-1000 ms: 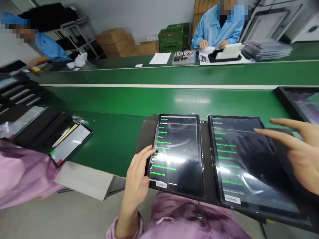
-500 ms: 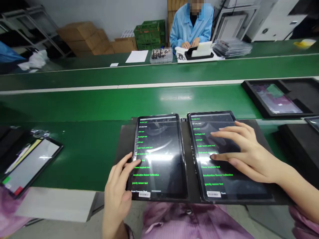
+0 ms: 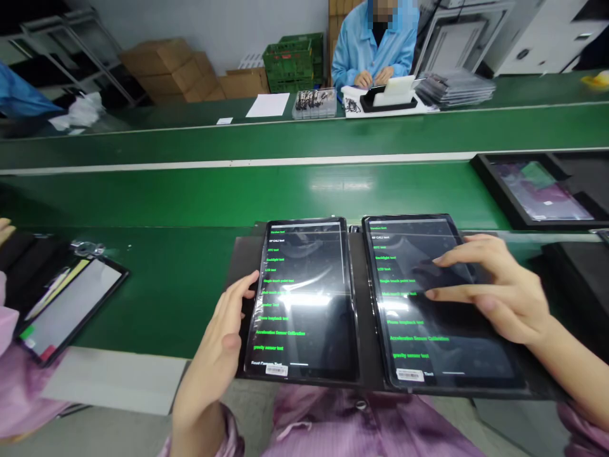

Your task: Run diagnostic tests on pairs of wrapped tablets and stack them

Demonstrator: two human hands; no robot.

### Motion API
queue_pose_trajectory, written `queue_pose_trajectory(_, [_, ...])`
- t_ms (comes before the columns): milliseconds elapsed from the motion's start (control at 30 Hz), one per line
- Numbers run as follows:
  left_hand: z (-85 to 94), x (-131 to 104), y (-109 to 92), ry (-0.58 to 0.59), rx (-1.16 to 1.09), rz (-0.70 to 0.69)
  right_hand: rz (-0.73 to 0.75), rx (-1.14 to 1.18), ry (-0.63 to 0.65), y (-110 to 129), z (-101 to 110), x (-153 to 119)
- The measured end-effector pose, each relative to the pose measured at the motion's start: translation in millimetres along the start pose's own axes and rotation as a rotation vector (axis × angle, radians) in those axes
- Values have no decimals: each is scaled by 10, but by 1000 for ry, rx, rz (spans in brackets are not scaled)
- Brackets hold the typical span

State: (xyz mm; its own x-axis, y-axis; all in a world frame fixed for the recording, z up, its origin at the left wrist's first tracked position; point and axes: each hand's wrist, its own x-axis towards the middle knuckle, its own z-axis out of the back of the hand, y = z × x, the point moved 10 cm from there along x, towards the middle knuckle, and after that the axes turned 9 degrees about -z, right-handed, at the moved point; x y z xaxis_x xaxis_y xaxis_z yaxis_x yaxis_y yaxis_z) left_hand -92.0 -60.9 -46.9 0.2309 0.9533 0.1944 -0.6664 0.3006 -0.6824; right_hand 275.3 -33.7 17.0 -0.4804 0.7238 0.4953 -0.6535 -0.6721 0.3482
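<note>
Two tablets lie side by side on a black board, both lit with green lists of test names. My left hand (image 3: 216, 343) is at the left edge of the left tablet (image 3: 314, 330), its fingers stretched out and holding nothing. Over the right side of the right tablet (image 3: 428, 343) hovers my right hand (image 3: 499, 289), fingers apart; whether a fingertip touches the glass I cannot tell. A small barcode label (image 3: 276, 370) sits at the bottom of the left screen, and a similar label (image 3: 410, 376) on the right one. Part of the black board (image 3: 368, 343) shows between the tablets.
At the left another tablet (image 3: 80, 304) lies near a neighbour's pink sleeve (image 3: 33, 393). A black tray (image 3: 495, 197) holding a tablet stands at the right on the green belt (image 3: 247, 197). Across it sits a person in a blue coat (image 3: 349, 51) beside a clear parts box (image 3: 314, 105).
My left hand has drawn back from the left screen to its edge. My right hand has shifted to the right over its tablet. The view has moved slightly.
</note>
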Motion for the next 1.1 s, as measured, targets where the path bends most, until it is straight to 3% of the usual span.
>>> queue_pose_trajectory(133, [7, 152, -61, -15, 63, -65, 54, -58, 82, 122, -94, 2])
queue_pose_trajectory(200, [4, 135, -34, -42, 72, -68, -22, -63, -13, 60, 16, -4])
queue_pose_trajectory(300, [12, 78, 28, -71, 58, -64, -238, -51, -315, -210, 314, -116])
queue_pose_trajectory(367, [19, 63, 43, -64, 71, -71, -333, -60, -427, -371, 385, -214])
queue_pose_trajectory(467, [8, 68, 45, -32, 105, -75, -378, -52, -442, -508, 339, -260])
queue_pose_trajectory(567, [27, 65, 50, -76, 73, -72, -422, 34, -452, -571, 337, -252])
queue_pose_trajectory(700, [35, 40, 100, -155, -9, -35, -375, 56, -300, -475, 257, -98])
queue_pose_trajectory(833, [34, 39, 219, -159, -53, 15, -257, -34, -33, -342, -7, 33])
queue_pose_trajectory(967, [159, 151, 315, -145, -194, 46, -133, -58, 103, -187, -177, 51])
queue_pose_trajectory(1033, [267, 307, 213, -126, -223, 14, -92, -99, 130, -141, -183, 54])
queue_pose_trajectory(1100, [344, 548, -32, -73, -104, -69, -116, -119, 66, -204, -73, 93])
